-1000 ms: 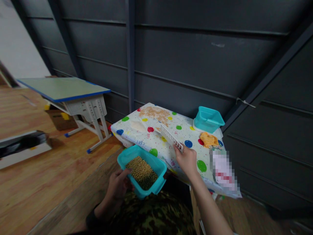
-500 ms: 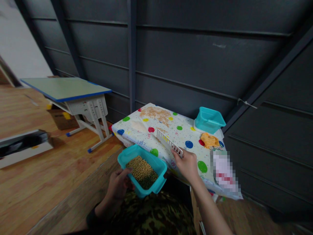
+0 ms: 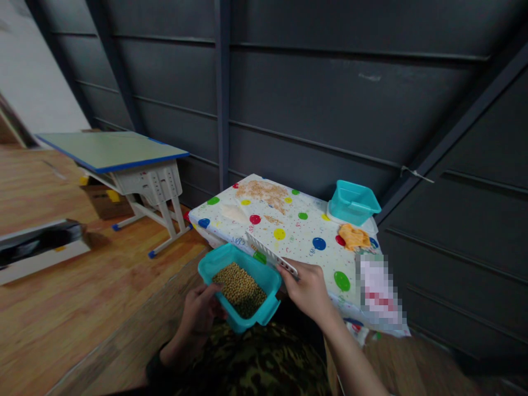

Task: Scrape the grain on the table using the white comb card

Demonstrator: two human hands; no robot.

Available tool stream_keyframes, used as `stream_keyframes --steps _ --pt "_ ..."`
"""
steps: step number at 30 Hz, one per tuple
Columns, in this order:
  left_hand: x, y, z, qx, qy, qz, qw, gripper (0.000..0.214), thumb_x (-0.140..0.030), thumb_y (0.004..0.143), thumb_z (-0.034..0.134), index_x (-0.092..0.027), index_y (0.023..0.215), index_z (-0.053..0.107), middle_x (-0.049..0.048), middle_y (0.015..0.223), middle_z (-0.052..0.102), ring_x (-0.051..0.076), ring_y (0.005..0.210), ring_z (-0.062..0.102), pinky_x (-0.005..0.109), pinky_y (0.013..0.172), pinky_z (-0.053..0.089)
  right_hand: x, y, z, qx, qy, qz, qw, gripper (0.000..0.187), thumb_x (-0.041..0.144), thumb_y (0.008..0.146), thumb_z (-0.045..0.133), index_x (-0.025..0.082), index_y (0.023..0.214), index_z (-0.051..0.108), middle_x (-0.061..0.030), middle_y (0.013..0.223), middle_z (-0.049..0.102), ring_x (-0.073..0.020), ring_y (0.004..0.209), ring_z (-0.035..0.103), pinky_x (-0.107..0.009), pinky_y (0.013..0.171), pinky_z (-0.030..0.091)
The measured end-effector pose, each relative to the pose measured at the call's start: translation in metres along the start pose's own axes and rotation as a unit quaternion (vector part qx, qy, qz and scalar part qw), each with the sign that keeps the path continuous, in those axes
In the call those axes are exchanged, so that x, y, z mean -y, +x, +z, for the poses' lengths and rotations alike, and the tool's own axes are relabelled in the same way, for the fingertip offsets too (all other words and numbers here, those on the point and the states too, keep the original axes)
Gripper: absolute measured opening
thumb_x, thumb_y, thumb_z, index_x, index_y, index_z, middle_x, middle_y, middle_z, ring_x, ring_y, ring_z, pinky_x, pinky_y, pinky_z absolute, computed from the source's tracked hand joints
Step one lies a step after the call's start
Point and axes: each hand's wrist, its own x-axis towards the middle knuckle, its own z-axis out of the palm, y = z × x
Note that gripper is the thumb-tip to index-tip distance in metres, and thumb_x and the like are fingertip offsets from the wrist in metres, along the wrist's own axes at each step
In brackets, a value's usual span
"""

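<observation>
My left hand (image 3: 201, 312) grips the near left rim of a turquoise plastic tub (image 3: 270, 319). Inside lie yellow soybeans (image 3: 236, 280), with smaller green beans (image 3: 248, 308) toward the near right end. My right hand (image 3: 307, 286) is closed around one end of a white slotted plastic tool (image 3: 268, 252). Its far end reaches over the tub's far rim, at the table's front edge; whether they touch I cannot tell. On the spotted tablecloth (image 3: 289, 242) beyond, tan grains (image 3: 264, 191) are spread out, with a smaller patch of grains (image 3: 273, 219) nearer.
A second turquoise tub (image 3: 355, 202) stands at the table's far right, behind an orange cloth (image 3: 353, 236). A blurred-out packet (image 3: 380, 291) lies at the right corner. A dark panelled wall (image 3: 330, 99) closes off the back. To the left stands a blue-edged desk (image 3: 111, 151).
My right hand has drawn the white slotted tool left and toward me, from above the tablecloth to the tub's far rim. My left hand and the tub have stayed put.
</observation>
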Motion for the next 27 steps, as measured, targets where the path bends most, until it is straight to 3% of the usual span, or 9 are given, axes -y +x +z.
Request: stream_keyframes --steps 5,12,15,19,27 --pt "-0.001 0.001 -0.002 0.004 -0.008 -0.004 1.000 0.031 -0.037 0.049 0.089 -0.019 0.048 0.064 -0.0005 0.039 0.055 0.016 0.032 0.050 0.030 0.032 0.043 0.007 0.000 -0.006 0.001 0.005 0.021 1.000 0.029 0.031 0.101 0.055 0.025 0.098 0.084 -0.0029 0.083 0.083 -0.0193 0.066 0.076 -0.027 0.067 0.057" --pt "0.001 0.003 -0.002 -0.001 -0.032 -0.011 0.999 0.031 -0.034 0.047 0.091 -0.019 0.044 0.063 -0.0001 0.037 0.053 0.015 0.030 0.049 0.029 0.030 0.041 -0.032 0.021 -0.004 -0.099 -0.078 0.126 0.984 0.050 0.053 0.096 0.054 0.021 0.063 0.072 -0.0057 0.055 0.071 -0.0206 0.049 0.064 -0.027 0.052 0.043" --pt "0.000 0.003 -0.002 -0.005 -0.032 -0.010 0.999 0.033 -0.034 0.045 0.091 -0.019 0.043 0.061 -0.0008 0.036 0.052 0.015 0.030 0.049 0.029 0.030 0.041 -0.047 0.034 0.000 -0.092 -0.114 0.145 0.979 0.041 0.046 0.095 0.055 0.019 0.075 0.078 -0.0091 0.066 0.077 -0.0235 0.057 0.070 -0.028 0.056 0.044" --pt "-0.003 0.000 -0.001 -0.007 -0.012 -0.002 1.000 0.034 -0.037 0.044 0.090 -0.019 0.044 0.061 -0.0008 0.035 0.053 0.016 0.030 0.049 0.028 0.030 0.041 -0.054 0.046 0.005 -0.035 -0.136 0.148 0.979 0.028 0.034 0.093 0.059 0.019 0.091 0.082 -0.0113 0.082 0.082 -0.0256 0.070 0.076 -0.028 0.064 0.048" --pt "-0.001 0.002 -0.002 -0.010 -0.019 -0.005 1.000 0.035 -0.039 0.045 0.089 -0.020 0.043 0.059 -0.0024 0.035 0.052 0.016 0.029 0.048 0.029 0.029 0.041 -0.027 0.020 0.002 -0.006 -0.013 0.090 0.996 0.026 0.031 0.095 0.059 0.023 0.100 0.084 -0.0072 0.098 0.083 -0.0257 0.081 0.080 -0.031 0.075 0.058"
